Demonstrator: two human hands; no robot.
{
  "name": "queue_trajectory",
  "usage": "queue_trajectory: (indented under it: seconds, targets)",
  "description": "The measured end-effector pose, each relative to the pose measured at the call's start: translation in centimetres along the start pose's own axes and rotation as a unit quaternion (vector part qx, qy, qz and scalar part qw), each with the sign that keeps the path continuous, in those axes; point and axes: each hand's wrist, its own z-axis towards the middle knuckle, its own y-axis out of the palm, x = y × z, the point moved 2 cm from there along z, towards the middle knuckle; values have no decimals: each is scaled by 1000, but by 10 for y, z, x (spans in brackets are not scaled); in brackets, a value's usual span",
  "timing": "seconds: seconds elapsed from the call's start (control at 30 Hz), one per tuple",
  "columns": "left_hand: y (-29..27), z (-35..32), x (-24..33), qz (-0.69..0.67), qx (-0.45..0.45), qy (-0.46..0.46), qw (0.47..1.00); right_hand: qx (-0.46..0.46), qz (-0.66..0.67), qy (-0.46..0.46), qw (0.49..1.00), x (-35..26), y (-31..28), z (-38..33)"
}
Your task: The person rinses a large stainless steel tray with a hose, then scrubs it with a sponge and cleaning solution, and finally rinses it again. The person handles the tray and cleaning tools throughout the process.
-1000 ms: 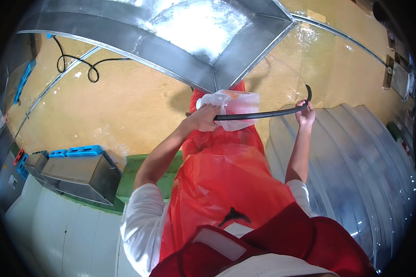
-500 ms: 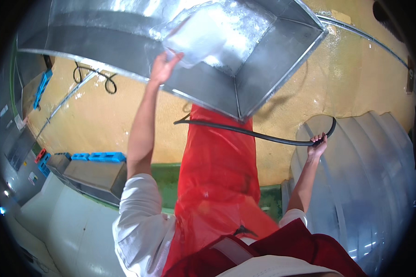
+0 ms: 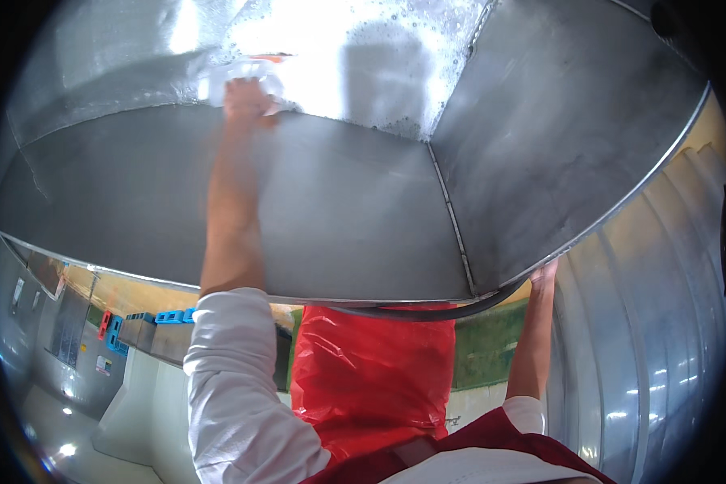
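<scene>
A large grey metal tub [image 3: 339, 210] fills the upper part of the head view, with bubbles and bright reflections on its wet bottom [image 3: 387, 73]. My left hand [image 3: 248, 101] reaches down inside it, near the foot of the near wall. Its fingers are closed on a translucent plastic piece [image 3: 270, 77], blurred, with an orange-red edge showing beside it; its exact kind cannot be told. Beneath the near rim runs a black hose [image 3: 427, 314]. My right hand [image 3: 544, 273] is closed at the hose's right end, just outside the tub's corner, with its fingers mostly hidden by the rim.
A red apron [image 3: 371, 371] hangs between my arms, close to the tub's near rim. To the right stands a big ribbed, translucent covering [image 3: 637, 339]. Blue crates [image 3: 169, 317] and a red crate [image 3: 105, 324] are at the far left, beside a pale wall.
I have leaned in over the tub, which now fills more of the view. My left hand has gone deeper inside with the translucent piece. My right hand has brought the hose against the rim.
</scene>
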Motion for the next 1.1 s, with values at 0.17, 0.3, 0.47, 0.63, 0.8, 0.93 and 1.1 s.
queue_trajectory:
  seconds: [0.17, 0.3, 0.47, 0.63, 0.8, 0.93, 1.1]
  targets:
    - [23, 4, 139, -102, 31, 168, 980, -75, 7, 11, 997, 11, -24, 17]
    - [13, -17, 164, -226, -11, 217, 950, 35, -19, -5, 999, 5, 25, -17]
    - [-55, -89, 137, -398, -122, 314, 853, -18, -12, 7, 1000, 9, 16, -23]
    - [-157, -270, 126, -462, -53, 457, 758, 2, -21, -4, 1000, -1, 42, -49]
    - [-256, -396, 161, -311, 135, 441, 831, -103, 39, 22, 994, -39, 54, -57]
    - [-281, -483, 229, -253, 183, 404, 860, -121, 96, 115, 981, -39, 35, -68]
    - [-326, -509, 285, -219, 144, 367, 893, -197, 137, 64, 969, -34, 17, -47]
